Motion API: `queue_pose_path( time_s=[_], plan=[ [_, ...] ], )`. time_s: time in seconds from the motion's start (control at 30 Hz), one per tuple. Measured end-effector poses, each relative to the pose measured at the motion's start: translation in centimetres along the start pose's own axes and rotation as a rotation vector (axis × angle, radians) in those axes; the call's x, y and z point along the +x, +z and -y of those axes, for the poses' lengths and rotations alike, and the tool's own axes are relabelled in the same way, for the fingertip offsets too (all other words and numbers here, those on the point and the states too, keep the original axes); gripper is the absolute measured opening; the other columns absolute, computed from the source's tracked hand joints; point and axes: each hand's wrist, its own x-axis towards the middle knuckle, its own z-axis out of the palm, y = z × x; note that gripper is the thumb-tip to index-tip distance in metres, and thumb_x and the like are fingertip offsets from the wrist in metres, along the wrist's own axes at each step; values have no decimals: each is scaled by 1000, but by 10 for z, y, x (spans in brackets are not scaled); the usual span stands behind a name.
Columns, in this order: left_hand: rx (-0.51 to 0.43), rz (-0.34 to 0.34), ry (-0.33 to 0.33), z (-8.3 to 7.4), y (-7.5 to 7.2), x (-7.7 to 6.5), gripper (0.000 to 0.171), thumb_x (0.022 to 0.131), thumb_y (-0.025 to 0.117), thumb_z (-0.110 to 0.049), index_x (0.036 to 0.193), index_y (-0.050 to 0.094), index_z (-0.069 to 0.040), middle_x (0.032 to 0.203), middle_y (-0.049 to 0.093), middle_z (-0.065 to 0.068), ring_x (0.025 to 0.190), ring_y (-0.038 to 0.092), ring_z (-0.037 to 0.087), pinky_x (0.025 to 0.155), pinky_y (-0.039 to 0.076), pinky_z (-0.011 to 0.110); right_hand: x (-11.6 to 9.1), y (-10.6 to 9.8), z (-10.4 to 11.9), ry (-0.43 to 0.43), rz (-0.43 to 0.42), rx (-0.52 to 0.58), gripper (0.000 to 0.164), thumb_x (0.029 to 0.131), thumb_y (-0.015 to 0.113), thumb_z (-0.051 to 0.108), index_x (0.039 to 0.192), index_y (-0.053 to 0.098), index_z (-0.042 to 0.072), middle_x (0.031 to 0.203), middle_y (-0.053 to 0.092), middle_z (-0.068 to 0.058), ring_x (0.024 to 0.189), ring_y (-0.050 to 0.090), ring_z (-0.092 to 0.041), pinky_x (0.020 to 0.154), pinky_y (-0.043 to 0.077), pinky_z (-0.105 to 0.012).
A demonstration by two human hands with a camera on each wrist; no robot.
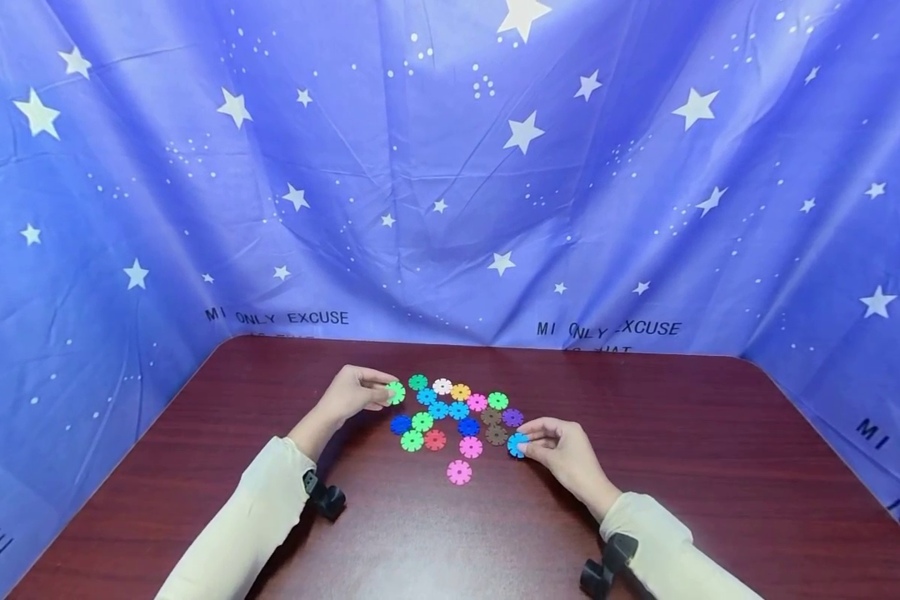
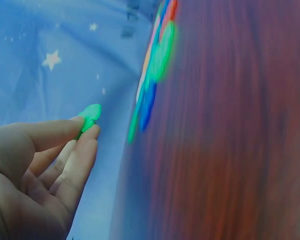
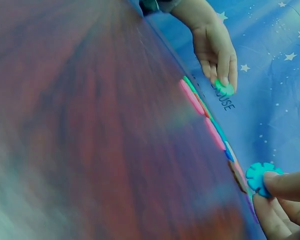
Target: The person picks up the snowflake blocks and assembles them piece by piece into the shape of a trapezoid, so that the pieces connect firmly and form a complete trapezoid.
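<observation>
Between thumb and fingers my left hand [image 1: 358, 391] pinches a light green notched disc [image 1: 396, 393] at the left end of a spread of discs. The same green disc [image 2: 91, 114] shows at the fingertips in the left wrist view. My right hand [image 1: 565, 449] pinches a blue notched disc [image 1: 517, 445] at the right end of the spread. In the right wrist view this blue disc [image 3: 259, 176] is held above the tabletop. Nearest the right hand lie a purple disc [image 1: 512, 417] and a brown disc [image 1: 497, 434]. A dark green disc [image 1: 417, 382] lies beside the left hand.
Several flat discs lie on the dark red wooden table [image 1: 390, 533], among them a red disc [image 1: 435, 439], a white disc [image 1: 442, 387] and a pink disc [image 1: 460, 472] closest to the front. A blue star-patterned curtain [image 1: 435, 167] hangs behind the table and at its sides.
</observation>
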Motion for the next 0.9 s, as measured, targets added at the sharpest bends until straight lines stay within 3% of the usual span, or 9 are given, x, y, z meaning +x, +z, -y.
queue_pose_path(
  time_s=[0.33, 0.5, 0.73, 0.9],
  plan=[
    [-208, -37, -20, -27, 40, -15, 32, 84, 67, -2, 115, 64, 7, 94, 71, 15, 80, 70, 28, 78, 54, 43, 7, -8, 8, -68, -35, 3, 16, 77, 74, -3, 91, 68, -5, 79, 67, -13, 65, 60, -7, 60, 51, -19],
    [-285, -50, -53, -35, 55, -20, 33, 84, 68, -4, 115, 64, 6, 93, 71, 12, 76, 70, 22, 78, 54, 44, 13, -9, 14, -106, -54, -22, 13, 77, 74, -1, 89, 68, -3, 77, 67, -11, 65, 60, -7, 62, 52, -21],
    [-412, -48, -104, -34, 80, -21, 33, 81, 67, 1, 113, 64, 9, 82, 71, 9, 62, 66, 10, 63, 57, 28, 18, -4, 19, -132, -92, 27, 13, 78, 74, -1, 90, 69, -4, 80, 68, -15, 67, 62, -6, 64, 53, -20],
    [-441, 0, -116, -37, 95, -22, 31, 82, 65, 2, 112, 63, 10, 82, 70, 8, 64, 66, 10, 62, 56, 26, 15, -2, 35, -132, -125, 22, 12, 78, 72, -4, 89, 69, -6, 80, 69, -18, 66, 66, -13, 63, 53, -19]
  ],
)
